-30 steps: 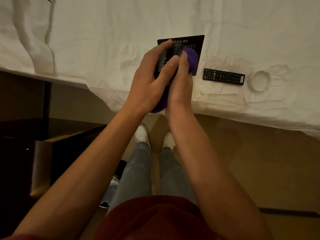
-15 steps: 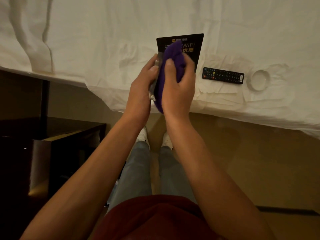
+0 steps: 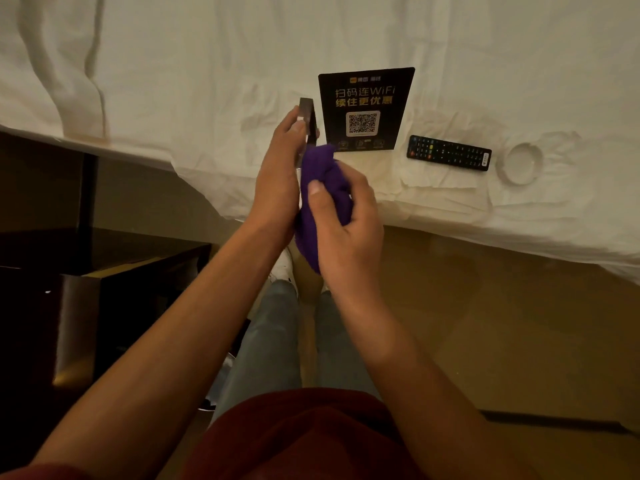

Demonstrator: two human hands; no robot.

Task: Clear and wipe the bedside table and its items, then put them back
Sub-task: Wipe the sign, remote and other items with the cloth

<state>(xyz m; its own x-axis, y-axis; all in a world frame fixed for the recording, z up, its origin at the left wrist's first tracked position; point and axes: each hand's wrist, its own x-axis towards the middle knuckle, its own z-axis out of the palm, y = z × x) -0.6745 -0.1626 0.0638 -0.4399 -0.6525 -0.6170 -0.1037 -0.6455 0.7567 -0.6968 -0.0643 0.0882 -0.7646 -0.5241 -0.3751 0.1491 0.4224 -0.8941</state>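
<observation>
My left hand (image 3: pixel 277 181) grips a slim dark remote-like object (image 3: pixel 307 116) upright, its top end sticking out above the fingers. My right hand (image 3: pixel 346 223) holds a bunched purple cloth (image 3: pixel 322 188) pressed against the lower part of that object. On the white bed sheet (image 3: pixel 173 81) beyond lie a black WiFi sign with a QR code (image 3: pixel 365 110), a black TV remote (image 3: pixel 448 153) and a clear round ashtray (image 3: pixel 519 163).
The dark bedside table (image 3: pixel 104 282) stands at the lower left, beside my legs. Tan floor (image 3: pixel 485 323) stretches to the right under the bed's edge. My jeans and white shoes are directly below the hands.
The cloth and my right hand have slid down the held object, baring its top end. The WiFi sign, hidden behind the hands before, is in full view.
</observation>
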